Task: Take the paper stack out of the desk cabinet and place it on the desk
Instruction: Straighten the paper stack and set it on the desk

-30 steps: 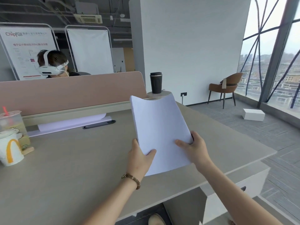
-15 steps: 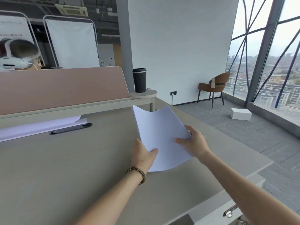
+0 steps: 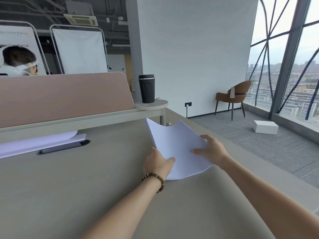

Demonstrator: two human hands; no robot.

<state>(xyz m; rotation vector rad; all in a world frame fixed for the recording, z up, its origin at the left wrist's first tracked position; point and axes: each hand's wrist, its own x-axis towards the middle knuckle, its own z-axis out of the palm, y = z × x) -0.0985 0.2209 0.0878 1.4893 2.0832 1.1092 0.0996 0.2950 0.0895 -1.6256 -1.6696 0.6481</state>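
Note:
The white paper stack (image 3: 174,144) is low over the grey desk (image 3: 72,183), right of centre, its near edge touching or almost touching the desktop and its far end curled upward. My left hand (image 3: 158,163), with a beaded bracelet on the wrist, grips the stack's near left edge, thumb on top. My right hand (image 3: 211,150) holds the right edge, thumb on top and fingers spread along the side. The desk cabinet is out of view.
A pink divider panel (image 3: 65,97) runs along the desk's far side, with white sheets (image 3: 36,144) and a dark cable slot (image 3: 63,147) below it. A black tumbler (image 3: 147,88) stands on a round shelf. A person sits behind the divider. Brown chair (image 3: 233,97) and white box (image 3: 265,126) stand on the floor at right.
The paper stack has come down from a raised, upright hold to lie low and nearly flat on the desk. Both hands kept their grip and moved forward with it.

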